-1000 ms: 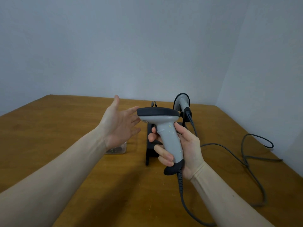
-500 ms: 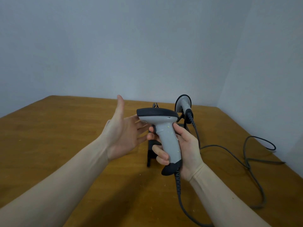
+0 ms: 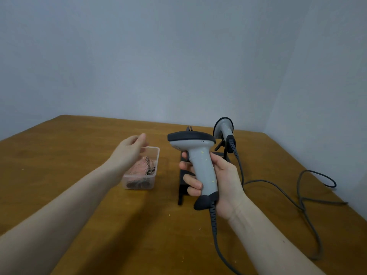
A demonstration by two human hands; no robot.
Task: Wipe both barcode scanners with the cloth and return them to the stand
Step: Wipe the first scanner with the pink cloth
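No readable text, label, brand, number or sign showed anywhere, none on the grey scanner (image 3: pixel 200 163) held up near, none on the far scanner (image 3: pixel 224 128), none on the clear tub (image 3: pixel 153 155) at left

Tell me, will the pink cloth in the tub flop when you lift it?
Probably floppy: the cloth lies crumpled in the tub. Likely light, being thin fabric. The left hand hovers above, not yet touching it.
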